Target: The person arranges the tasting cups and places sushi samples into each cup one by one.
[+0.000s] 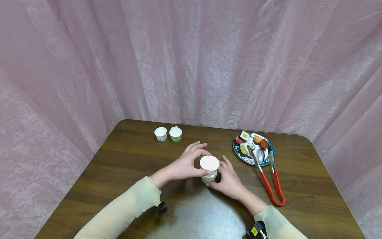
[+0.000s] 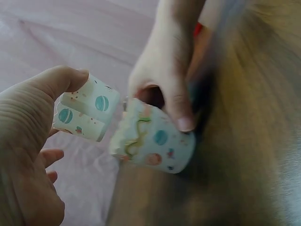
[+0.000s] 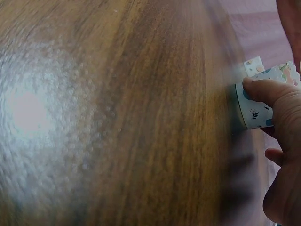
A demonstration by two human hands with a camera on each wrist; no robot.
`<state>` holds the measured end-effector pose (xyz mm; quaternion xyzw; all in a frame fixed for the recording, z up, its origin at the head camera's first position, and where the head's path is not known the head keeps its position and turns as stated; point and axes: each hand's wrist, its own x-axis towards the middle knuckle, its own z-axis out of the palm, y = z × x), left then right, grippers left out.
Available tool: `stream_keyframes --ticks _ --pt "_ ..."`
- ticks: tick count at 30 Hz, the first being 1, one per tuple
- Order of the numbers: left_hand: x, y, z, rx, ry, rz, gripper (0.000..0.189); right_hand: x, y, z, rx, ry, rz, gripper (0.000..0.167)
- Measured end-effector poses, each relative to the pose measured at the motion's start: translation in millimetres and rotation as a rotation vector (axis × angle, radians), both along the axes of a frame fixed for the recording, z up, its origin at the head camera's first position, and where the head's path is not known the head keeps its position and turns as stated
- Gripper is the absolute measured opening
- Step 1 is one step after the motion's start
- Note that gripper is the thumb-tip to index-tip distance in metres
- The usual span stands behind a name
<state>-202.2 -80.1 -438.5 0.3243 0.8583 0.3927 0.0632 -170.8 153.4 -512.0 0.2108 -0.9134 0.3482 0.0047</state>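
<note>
My left hand point(image 1: 189, 164) pinches a white paper baking cup point(image 2: 96, 108) printed with teal macarons, between thumb and fingers. Just below and beside it, my right hand point(image 1: 229, 181) grips a second baking cup point(image 2: 162, 143) with a scalloped rim and similar print. From the head view the upper cup point(image 1: 209, 162) hides most of the lower one. A small gap separates the two cups in the left wrist view. Seen from the right wrist, the right thumb point(image 3: 265, 89) presses the side of the lower cup, near its base.
Two more baking cups, one white point(image 1: 160, 134) and one green point(image 1: 176, 134), stand at the back left. To the right, a round plate point(image 1: 237, 153) bears several toy-like sushi pieces. Red-handled tongs point(image 1: 279, 189) lean on it. A pink curtain point(image 1: 191, 66) hangs behind the wooden table point(image 1: 310, 186).
</note>
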Motion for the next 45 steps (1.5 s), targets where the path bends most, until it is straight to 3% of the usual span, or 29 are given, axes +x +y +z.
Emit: stream_keyframes --ticks 6,11,17,23,30,35,42,45 --pt "-9.0 -5.1 13.1 0.007 0.045 0.037 0.053 -0.7 -1 0.7 0.024 -0.006 -0.014 0.059" --pt "-23.0 -13.3 18.4 -0.031 0.076 0.091 0.059 -1.1 0 0.6 0.032 -0.013 -0.019 0.055" --pt "-49.6 -24.8 28.1 -0.093 0.118 0.153 0.067 -0.7 1 1.5 0.027 -0.018 -0.016 0.053" --pt "-80.1 -34.8 33.7 -0.161 0.142 0.211 0.061 0.4 2 2.4 0.02 -0.027 -0.02 0.051" --pt "-105.7 -39.3 25.1 -0.259 0.157 0.238 0.058 0.0 2 1.9 0.015 -0.031 -0.019 0.052" --pt "-122.8 -36.5 17.1 -0.346 0.219 0.254 0.058 -0.8 2 0.7 0.018 -0.021 -0.016 0.05" --pt "-143.0 -31.6 -7.2 -0.495 0.234 0.301 0.061 -0.1 0 -0.5 0.021 -0.017 -0.008 0.053" --pt "-146.9 -29.9 -15.5 -0.545 0.23 0.312 0.063 0.7 0 -0.2 0.017 -0.017 -0.009 0.054"
